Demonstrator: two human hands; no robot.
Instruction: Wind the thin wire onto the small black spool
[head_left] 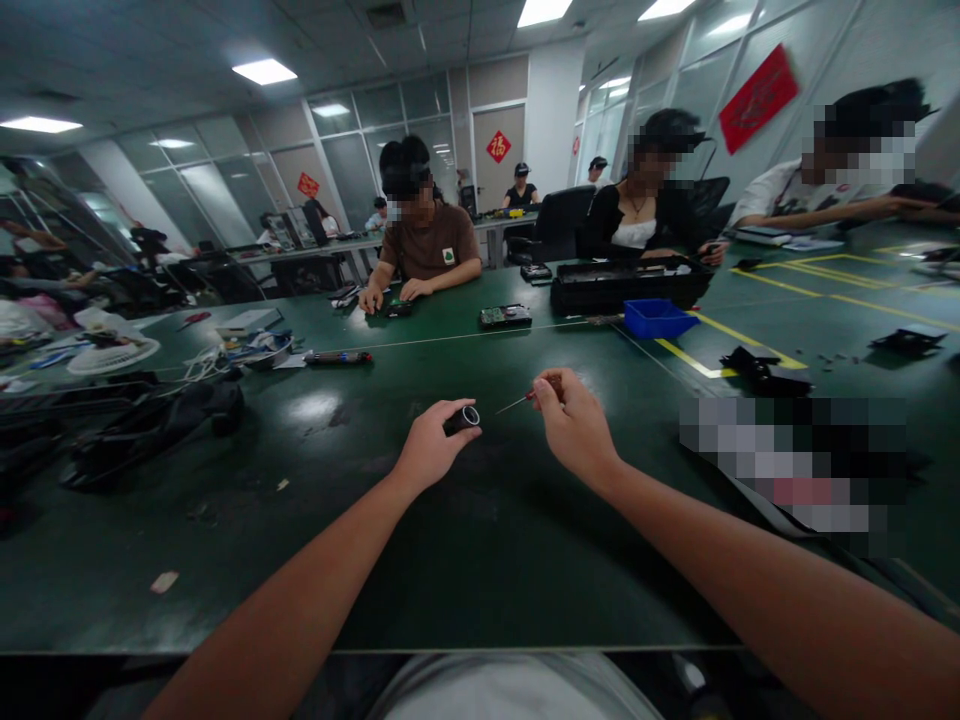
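Observation:
Above the green tabletop (480,580), my left hand (431,440) is closed around a small black cylinder (463,418) with a pale ring at its end. That ringed end faces right; the rest of the cylinder is partly hidden by my fingers. My right hand (574,420) grips a thin screwdriver (514,403) by its reddish handle. Its shaft points left and slightly down, toward the cylinder, with a short gap between the tip and the ring.
Across the table a person in a brown shirt (435,235) handles small parts. A hard drive (506,316), a blue bin (658,318) and a long black case (630,287) stand ahead. Black parts (765,372) lie right, a black bag (150,425) left.

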